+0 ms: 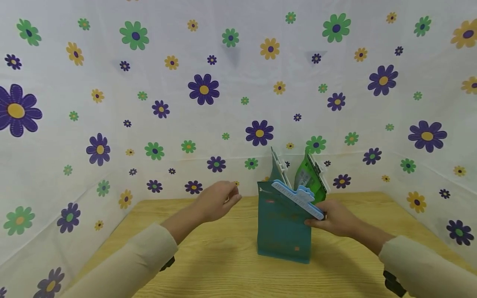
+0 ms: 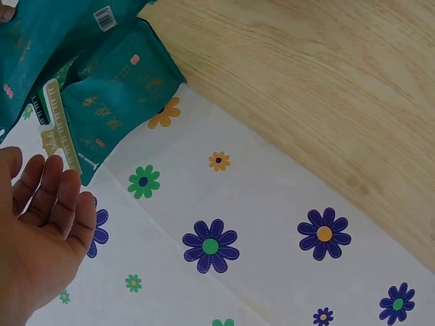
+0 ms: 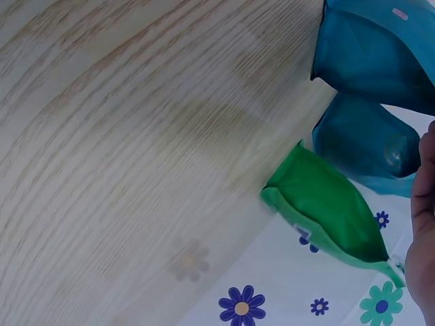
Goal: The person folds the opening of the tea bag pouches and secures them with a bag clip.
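My right hand [image 1: 337, 218] pinches the upper right edge of a teal bag [image 1: 283, 227], just under the end of a blue sealing clip [image 1: 298, 199] that slants across the bag's top. The bag is upright. My left hand [image 1: 217, 201] hovers left of the bag, its fingers loosely bent and nothing in them. Behind stands a second teal bag [image 2: 126, 95] with a pale sealing clip [image 1: 281, 167]. To its right is a green bag [image 1: 310, 176], also with a white sealing clip [image 1: 319, 174]. At the right wrist view's edge, only part of the right hand [image 3: 423, 231] shows.
The bags stand on a light wood-grain table [image 1: 208, 248]. A white cloth with flower prints [image 1: 223, 116] hangs round the back and both sides, close behind the green bag and second teal bag.
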Demonstrator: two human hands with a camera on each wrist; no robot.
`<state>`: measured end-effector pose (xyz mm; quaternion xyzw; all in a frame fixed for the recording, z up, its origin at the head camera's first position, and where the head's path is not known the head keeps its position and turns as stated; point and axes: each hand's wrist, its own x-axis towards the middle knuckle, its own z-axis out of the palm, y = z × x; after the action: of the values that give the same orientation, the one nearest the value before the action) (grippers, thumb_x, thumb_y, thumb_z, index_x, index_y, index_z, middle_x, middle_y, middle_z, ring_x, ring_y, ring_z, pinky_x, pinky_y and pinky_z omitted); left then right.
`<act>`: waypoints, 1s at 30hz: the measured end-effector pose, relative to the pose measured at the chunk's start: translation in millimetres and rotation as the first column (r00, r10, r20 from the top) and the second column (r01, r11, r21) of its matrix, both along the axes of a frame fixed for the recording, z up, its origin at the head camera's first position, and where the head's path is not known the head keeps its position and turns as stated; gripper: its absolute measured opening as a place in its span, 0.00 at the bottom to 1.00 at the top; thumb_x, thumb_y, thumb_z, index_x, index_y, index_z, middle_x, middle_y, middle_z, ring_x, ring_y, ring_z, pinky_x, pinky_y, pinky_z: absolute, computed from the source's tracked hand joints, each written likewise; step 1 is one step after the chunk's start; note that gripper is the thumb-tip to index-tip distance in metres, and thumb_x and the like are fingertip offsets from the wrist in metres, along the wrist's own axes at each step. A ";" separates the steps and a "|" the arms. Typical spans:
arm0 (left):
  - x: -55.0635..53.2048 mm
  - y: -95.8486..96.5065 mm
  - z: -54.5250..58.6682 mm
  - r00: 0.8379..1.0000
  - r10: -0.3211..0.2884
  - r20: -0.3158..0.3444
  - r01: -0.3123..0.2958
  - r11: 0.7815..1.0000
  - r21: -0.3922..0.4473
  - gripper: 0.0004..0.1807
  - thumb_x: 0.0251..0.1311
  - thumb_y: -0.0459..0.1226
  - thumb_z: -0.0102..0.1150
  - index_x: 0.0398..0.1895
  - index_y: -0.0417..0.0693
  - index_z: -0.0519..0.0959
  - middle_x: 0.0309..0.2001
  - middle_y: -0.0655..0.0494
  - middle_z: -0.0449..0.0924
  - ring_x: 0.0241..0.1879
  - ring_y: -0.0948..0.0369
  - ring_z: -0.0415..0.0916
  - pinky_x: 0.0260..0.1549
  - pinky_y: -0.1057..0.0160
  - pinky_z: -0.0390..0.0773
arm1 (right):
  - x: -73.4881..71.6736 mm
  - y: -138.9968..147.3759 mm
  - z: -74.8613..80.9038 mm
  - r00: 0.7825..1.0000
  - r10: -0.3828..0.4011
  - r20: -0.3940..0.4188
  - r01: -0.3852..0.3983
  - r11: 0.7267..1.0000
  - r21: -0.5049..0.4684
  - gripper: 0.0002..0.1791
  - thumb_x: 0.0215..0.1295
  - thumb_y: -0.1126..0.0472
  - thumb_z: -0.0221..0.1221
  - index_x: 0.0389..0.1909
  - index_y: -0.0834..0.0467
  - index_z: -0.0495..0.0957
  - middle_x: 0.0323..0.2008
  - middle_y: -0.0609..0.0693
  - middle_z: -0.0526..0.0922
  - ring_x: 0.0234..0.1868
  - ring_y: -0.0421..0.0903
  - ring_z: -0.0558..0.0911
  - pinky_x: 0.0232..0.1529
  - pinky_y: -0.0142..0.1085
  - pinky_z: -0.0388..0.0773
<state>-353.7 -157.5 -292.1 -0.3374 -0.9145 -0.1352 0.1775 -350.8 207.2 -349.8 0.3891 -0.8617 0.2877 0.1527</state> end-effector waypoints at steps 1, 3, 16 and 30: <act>0.0 -1.2 -1.2 1.000 0.001 0.000 -0.001 1.000 0.001 0.09 0.73 0.42 0.54 0.39 0.47 0.78 0.32 0.59 0.78 0.32 0.65 0.72 0.36 0.64 0.77 | 0.0 2.3 0.0 1.000 -0.005 -0.001 0.005 1.000 0.000 0.14 0.58 0.60 0.71 0.20 0.53 0.75 0.17 0.34 0.66 0.19 0.28 0.65 0.20 0.27 0.63; -0.3 -3.9 -3.6 1.000 0.004 -0.003 -0.004 1.000 0.004 0.09 0.73 0.42 0.54 0.38 0.47 0.78 0.32 0.60 0.78 0.32 0.65 0.72 0.36 0.63 0.77 | 0.3 6.6 0.0 1.000 -0.015 -0.015 0.015 1.000 0.003 0.14 0.58 0.60 0.71 0.20 0.52 0.75 0.17 0.34 0.66 0.19 0.28 0.65 0.20 0.27 0.63; -3.9 -21.2 -16.5 0.999 0.027 0.028 -0.028 0.999 0.036 0.09 0.72 0.41 0.54 0.37 0.47 0.79 0.32 0.60 0.78 0.32 0.65 0.71 0.35 0.64 0.76 | 3.1 34.9 0.4 0.992 -0.082 -0.095 0.084 0.996 0.012 0.14 0.54 0.61 0.72 0.21 0.51 0.75 0.18 0.32 0.65 0.19 0.28 0.63 0.20 0.27 0.61; -7.4 -39.5 -28.7 0.995 0.093 0.044 -0.093 0.996 0.011 0.08 0.71 0.41 0.56 0.35 0.48 0.79 0.30 0.62 0.77 0.31 0.66 0.70 0.34 0.64 0.76 | 6.0 60.9 2.1 0.987 -0.129 -0.095 0.132 0.991 0.033 0.08 0.54 0.61 0.72 0.27 0.54 0.80 0.17 0.33 0.68 0.19 0.28 0.63 0.20 0.28 0.60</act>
<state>-361.1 -197.0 -320.9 -0.2902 -0.9320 -0.1402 0.1659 -344.7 268.1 -347.8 0.3477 -0.8828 0.2416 0.2033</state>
